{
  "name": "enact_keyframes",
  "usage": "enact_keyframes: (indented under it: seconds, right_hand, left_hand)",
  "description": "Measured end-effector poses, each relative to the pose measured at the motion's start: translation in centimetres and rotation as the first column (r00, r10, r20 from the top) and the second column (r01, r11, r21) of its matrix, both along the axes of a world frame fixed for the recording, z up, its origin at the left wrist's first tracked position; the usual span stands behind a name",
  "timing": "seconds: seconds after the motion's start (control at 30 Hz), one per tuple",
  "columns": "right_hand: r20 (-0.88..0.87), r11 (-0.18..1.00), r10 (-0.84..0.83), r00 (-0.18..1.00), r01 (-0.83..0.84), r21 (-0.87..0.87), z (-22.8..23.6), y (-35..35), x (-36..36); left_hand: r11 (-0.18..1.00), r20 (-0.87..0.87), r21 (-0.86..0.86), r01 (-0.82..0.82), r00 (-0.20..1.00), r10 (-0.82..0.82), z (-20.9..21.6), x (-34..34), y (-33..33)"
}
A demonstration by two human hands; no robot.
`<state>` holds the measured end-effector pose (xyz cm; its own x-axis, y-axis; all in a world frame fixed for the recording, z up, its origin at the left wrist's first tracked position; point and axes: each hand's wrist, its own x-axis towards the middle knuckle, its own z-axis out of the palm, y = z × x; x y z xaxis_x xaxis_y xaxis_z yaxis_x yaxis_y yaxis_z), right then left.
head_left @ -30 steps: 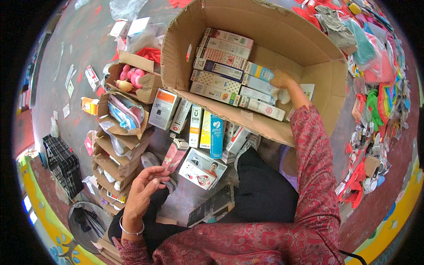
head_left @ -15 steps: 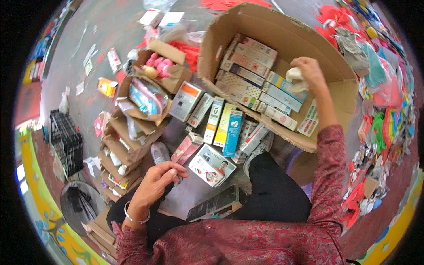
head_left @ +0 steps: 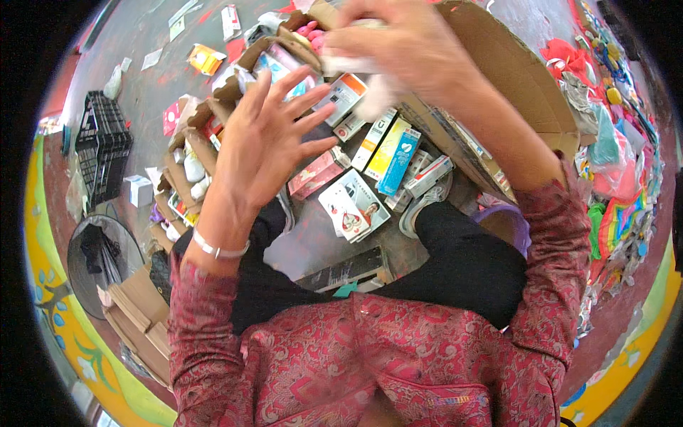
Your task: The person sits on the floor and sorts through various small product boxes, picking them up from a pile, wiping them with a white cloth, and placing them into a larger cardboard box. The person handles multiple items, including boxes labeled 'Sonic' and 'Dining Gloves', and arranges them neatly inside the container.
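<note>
My left hand [head_left: 265,139] is raised in front of me, its fingers spread and nothing in them. A bracelet circles that wrist. Up and to its right, my right hand [head_left: 409,53] is smeared by motion. Its fingers are closed on a crumpled whitish thing [head_left: 376,96], too blurred to name more exactly. Behind and below that arm stands a big open cardboard box [head_left: 509,53], its inside mostly hidden. Below the hands lie small boxes: a blue one [head_left: 400,162], a yellow one [head_left: 386,147], a pink one [head_left: 318,171] and a white printed one [head_left: 352,206].
To the left, a row of small cardboard boxes [head_left: 205,117] holds assorted goods. Farther left are a black plastic crate [head_left: 105,153] and a round mesh bin [head_left: 107,263]. A purple tub [head_left: 509,220] is beside my right leg. Loose colourful goods [head_left: 619,171] cover the floor at right.
My right hand has come out of the big box, moving left with the whitish thing. My left hand has risen and its fingers have spread. The view has shifted too.
</note>
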<state>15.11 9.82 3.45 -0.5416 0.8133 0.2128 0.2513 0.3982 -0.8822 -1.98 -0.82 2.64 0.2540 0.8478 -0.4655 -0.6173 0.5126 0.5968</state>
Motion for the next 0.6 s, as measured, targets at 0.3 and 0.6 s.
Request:
enact_keyframes:
  seconds: [0.3,0.6]
  right_hand:
    - [-0.164,0.805,-0.287,0.944,0.33,0.493,-4.5,-5.5,-10.9]
    - [0.304,0.896,-0.444,0.843,0.407,0.18,-4.1,2.5,-2.9]
  left_hand:
    - [0.929,0.201,-0.105,-0.355,0.907,0.369,-0.2,-0.4,0.6]
    - [0.986,0.011,0.127,-0.109,0.994,0.109,1.8,-1.6,-3.1]
